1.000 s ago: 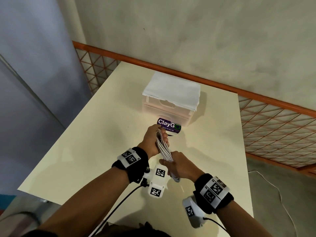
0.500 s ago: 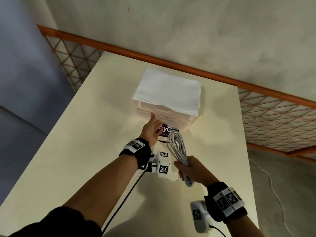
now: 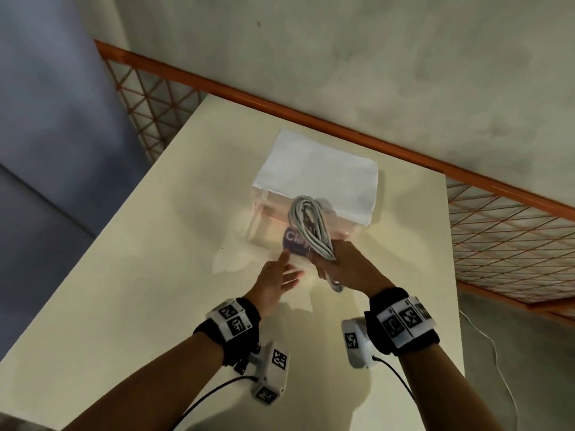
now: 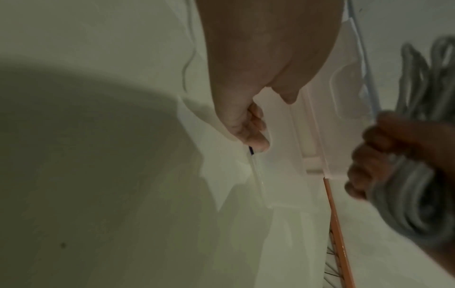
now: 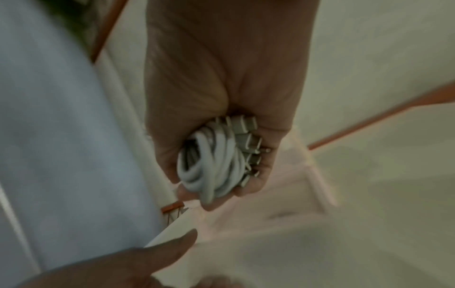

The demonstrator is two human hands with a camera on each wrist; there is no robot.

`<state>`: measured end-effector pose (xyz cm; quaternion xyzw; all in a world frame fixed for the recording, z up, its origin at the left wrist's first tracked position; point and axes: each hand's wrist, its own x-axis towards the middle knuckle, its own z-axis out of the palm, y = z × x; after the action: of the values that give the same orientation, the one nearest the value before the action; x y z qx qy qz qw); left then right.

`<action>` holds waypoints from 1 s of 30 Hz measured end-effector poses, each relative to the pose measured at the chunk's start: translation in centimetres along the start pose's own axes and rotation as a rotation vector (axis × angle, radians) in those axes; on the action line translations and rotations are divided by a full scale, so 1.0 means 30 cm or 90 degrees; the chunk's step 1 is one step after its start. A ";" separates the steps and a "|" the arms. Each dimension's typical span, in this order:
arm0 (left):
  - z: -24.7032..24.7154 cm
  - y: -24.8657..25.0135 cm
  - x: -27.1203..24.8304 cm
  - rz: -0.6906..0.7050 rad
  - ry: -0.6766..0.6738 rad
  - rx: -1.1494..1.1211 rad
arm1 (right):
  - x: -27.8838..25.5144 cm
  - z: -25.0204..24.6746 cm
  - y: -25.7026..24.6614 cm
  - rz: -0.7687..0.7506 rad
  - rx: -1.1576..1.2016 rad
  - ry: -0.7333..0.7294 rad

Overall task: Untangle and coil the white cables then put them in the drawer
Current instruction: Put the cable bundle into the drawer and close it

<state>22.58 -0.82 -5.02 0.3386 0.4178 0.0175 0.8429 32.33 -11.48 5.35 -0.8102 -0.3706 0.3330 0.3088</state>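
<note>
The cream table [image 3: 130, 275] fills the lower middle of the head view. On it, at centre, stands a translucent drawer unit [image 3: 357, 225] with a white cloth [image 3: 317, 172] over its top. Its drawer [image 3: 264, 241] is pulled out toward the bottom of the frame, and a purple label [image 3: 294, 241] shows inside.

The left hand [image 3: 277, 281], low centre, has its fingers curled on the drawer's front edge; the left wrist view shows the fingertips hooked there. The right hand [image 3: 345, 269], just right of it, has a firm grip round the lower end of the coiled white cables [image 3: 308, 225], fingers wrapped fully round the bundle.

The bundle's long axis runs from the hand up and slightly left in the frame, looped end pointing at the unit, plug ends [image 5: 248, 144] gathered at the palm. It hangs above the open drawer, not yet inside.

The likely risk: once released, the untied loops could spring apart and spill over the drawer's rim, then jam it on closing. The light unit might also slide if the drawer is pushed unsteadied.
</note>
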 end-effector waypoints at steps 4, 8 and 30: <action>-0.016 0.016 -0.012 -0.014 -0.031 -0.067 | 0.168 0.032 -0.026 0.003 -0.177 -0.119; -0.023 0.023 -0.016 -0.036 -0.035 -0.116 | 0.245 0.060 0.020 0.026 -0.321 -0.139; -0.032 0.030 -0.041 -0.012 -0.105 -0.134 | 0.280 0.024 0.145 0.397 0.006 -0.092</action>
<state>21.32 0.01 -4.04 0.2444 0.3461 0.0252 0.9055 37.73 -6.86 -0.92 -0.8576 -0.1242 0.4698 0.1685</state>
